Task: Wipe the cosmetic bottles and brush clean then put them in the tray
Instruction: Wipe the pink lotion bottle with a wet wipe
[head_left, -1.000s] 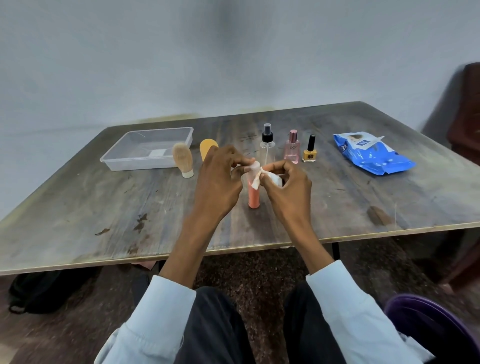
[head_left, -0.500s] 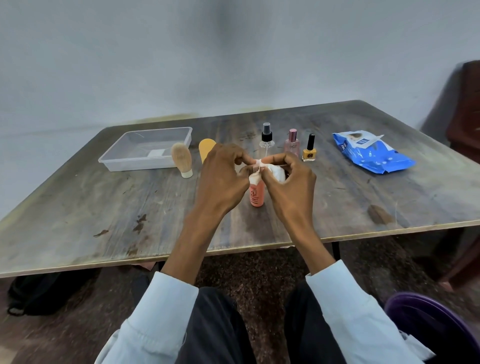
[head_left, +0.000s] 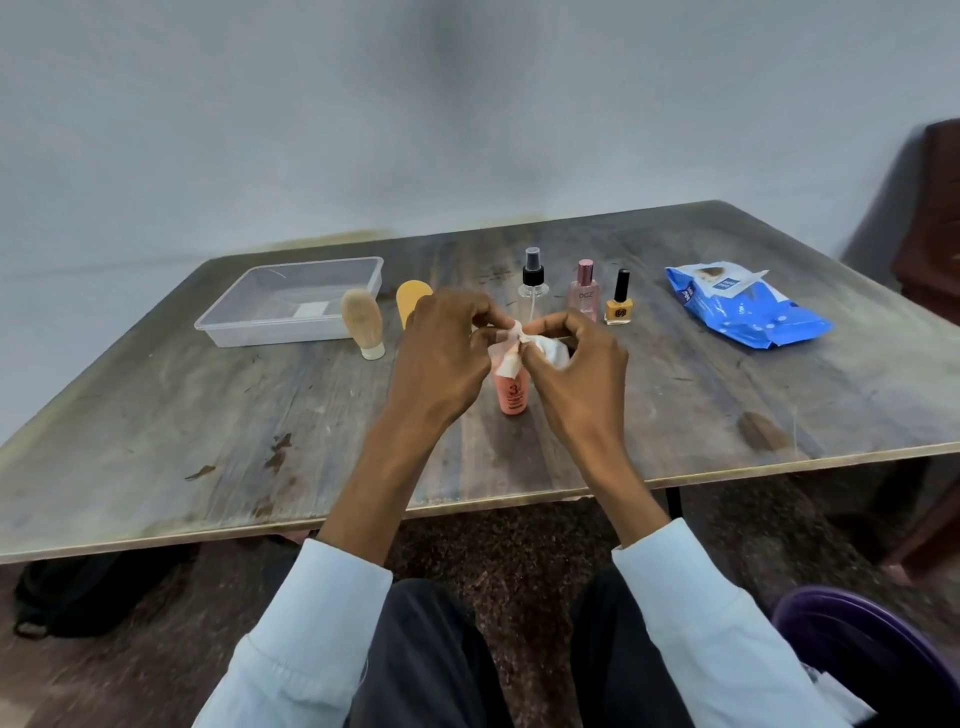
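Wiping: I work a white wipe (head_left: 511, 351) over the top of the orange bottle (head_left: 513, 395), which is the first wiping step as I judge it, since the tray holds none of the task's things
Left hand: my left hand (head_left: 441, 358) has its fingers curled, pinching the wipe near the bottle's top; whether it also holds the bottle I cannot tell
Right hand: my right hand (head_left: 576, 364) pinches the wipe's other end, with a bunch of it tucked under the fingers
Orange bottle: upright between my hands near the middle of the table (head_left: 156, 415), its top hidden by wipe and fingers
Waiting: the spray bottle (head_left: 533, 283), pink bottle (head_left: 584, 291) and yellow nail polish (head_left: 619, 301) stand in a row just behind my hands; the brush (head_left: 363, 325) stands to the left, just beside the tray
Tray: the clear tray (head_left: 228, 332) sits at the far left, well apart from the bottle
Next move: I judge it calls for running the wipe down the body, then one hand gripping the bottle and carrying it left, over the brush, into the tray
Wipe pack: the blue pack (head_left: 748, 317) lies at the right, its flap open
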